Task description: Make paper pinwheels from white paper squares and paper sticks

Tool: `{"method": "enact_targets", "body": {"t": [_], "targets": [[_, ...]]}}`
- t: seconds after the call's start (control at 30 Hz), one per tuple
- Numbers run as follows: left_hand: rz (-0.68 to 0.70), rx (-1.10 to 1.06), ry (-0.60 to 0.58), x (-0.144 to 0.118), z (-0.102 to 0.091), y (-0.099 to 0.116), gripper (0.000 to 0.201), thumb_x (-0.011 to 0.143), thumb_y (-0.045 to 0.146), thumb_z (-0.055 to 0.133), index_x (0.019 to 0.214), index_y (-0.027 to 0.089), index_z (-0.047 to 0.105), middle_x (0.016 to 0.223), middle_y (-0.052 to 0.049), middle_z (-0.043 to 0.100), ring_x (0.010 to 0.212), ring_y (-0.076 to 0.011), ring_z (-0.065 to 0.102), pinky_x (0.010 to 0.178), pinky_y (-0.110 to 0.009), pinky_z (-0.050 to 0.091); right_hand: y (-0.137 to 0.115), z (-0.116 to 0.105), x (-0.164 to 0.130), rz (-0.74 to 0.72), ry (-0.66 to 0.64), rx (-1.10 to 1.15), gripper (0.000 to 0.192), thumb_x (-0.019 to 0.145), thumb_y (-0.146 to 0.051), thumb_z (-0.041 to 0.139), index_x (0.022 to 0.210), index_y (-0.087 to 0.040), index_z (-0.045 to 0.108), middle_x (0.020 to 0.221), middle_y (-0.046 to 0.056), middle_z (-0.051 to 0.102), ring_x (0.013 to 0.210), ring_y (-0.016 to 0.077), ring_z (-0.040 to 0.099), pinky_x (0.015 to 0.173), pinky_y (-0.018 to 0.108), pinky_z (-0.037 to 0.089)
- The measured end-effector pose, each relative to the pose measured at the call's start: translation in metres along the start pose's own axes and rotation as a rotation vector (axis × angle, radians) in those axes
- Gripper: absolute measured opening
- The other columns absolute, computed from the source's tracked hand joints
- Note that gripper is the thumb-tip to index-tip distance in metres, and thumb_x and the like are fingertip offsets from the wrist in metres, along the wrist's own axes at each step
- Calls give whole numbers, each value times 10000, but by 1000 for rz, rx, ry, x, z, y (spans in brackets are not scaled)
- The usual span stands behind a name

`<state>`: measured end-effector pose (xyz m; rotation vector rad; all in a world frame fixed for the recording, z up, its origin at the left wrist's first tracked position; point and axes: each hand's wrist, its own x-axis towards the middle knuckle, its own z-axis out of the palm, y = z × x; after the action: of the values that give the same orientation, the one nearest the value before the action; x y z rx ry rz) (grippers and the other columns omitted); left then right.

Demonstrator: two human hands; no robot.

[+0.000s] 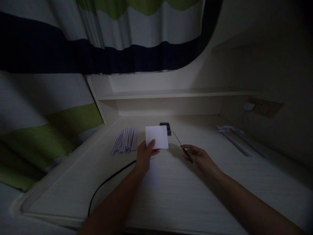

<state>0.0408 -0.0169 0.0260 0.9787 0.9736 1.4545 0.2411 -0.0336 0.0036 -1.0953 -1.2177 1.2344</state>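
A dim alcove holds a pale wood-grain desk [186, 195] with a shallow shelf at its back and a striped green, white and navy curtain [61, 49] hanging at ten o'clock. The left hand [144, 156] is closed in a pinch on the lower left corner of a small white square sheet of paper [156, 136], lifting it just above the desk near the centre. The right hand [199, 158], at three o'clock from the sheet, is curled loosely around a thin dark rod [182, 146] whose tip points toward twelve o'clock. At nine o'clock from the sheet lies a row of white rolled paper sticks [124, 140]. Judging by that, the step in hand looks like rolling another sheet around the rod; the next move would call for laying the rod along a corner of the paper. A small dark device [165, 126] sits just behind the sheet, a black cable [107, 179] trails toward seven o'clock, and crumpled white wrappers [232, 133] lie at two o'clock.
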Motion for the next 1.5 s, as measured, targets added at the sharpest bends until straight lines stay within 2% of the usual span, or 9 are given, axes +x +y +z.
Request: {"method": "enact_targets", "body": {"t": [0.13,0.27,0.37,0.5,0.7,0.83,0.97,1.17,1.5], "targets": [[-35,144,-51,-2,4,-2,359,632,350,625,895,107,598,810,-88,655,615,-167,616,505,-246,498,-8,8,-7,-9,37,88,348,604,-365,664,876,-176,557,594,-17,559,524,100,502,535,241,364],[-102,234,-203,-12,15,-10,356,624,354,630,876,102,623,772,-91,663,594,-167,613,488,-239,481,-4,19,-12,-16,48,223,389,540,-285,726,855,-194,516,660,-11,611,593,121,552,593,252,393],[-171,213,-322,-17,20,-14,389,632,367,625,918,104,616,799,-100,663,598,-159,611,523,-241,471,0,20,-12,7,122,350,439,478,-195,756,833,-206,496,707,-20,632,611,129,574,605,256,413],[-191,77,-350,-21,22,-19,381,654,378,607,947,134,594,868,-88,647,651,-133,603,577,-221,443,4,17,-9,-3,220,468,410,483,-151,747,817,-197,515,746,-23,635,666,134,588,643,259,432],[-265,56,-428,-28,29,-35,279,638,354,625,765,106,620,742,-74,634,571,-98,560,541,-210,401,6,19,-10,-7,242,536,360,509,-145,735,808,-183,538,770,-7,637,702,138,589,684,275,432],[-251,106,-376,-29,31,-38,293,623,362,630,754,100,629,686,-76,641,534,-113,555,531,-237,403,7,24,-12,11,196,487,367,509,-187,742,817,-187,542,729,-18,632,649,129,581,649,271,423],[-207,138,-249,-20,25,-27,287,622,348,625,748,90,637,702,-96,658,553,-130,577,531,-237,410,4,22,-12,38,129,365,371,533,-258,733,842,-176,544,690,-13,614,602,115,567,652,272,412],[-97,138,-39,-5,10,-10,281,611,351,623,687,81,647,753,-131,667,599,-147,601,547,-239,432,-7,21,-17,99,-173,99,313,610,-305,666,852,-138,557,662,23,582,537,112,530,562,265,403],[-110,154,-34,-5,11,-17,259,597,315,635,693,74,647,701,-123,667,551,-144,600,485,-217,423,-6,29,-19,131,-289,-90,288,550,-327,670,742,-167,527,566,-24,529,427,75,432,421,230,340]]}}
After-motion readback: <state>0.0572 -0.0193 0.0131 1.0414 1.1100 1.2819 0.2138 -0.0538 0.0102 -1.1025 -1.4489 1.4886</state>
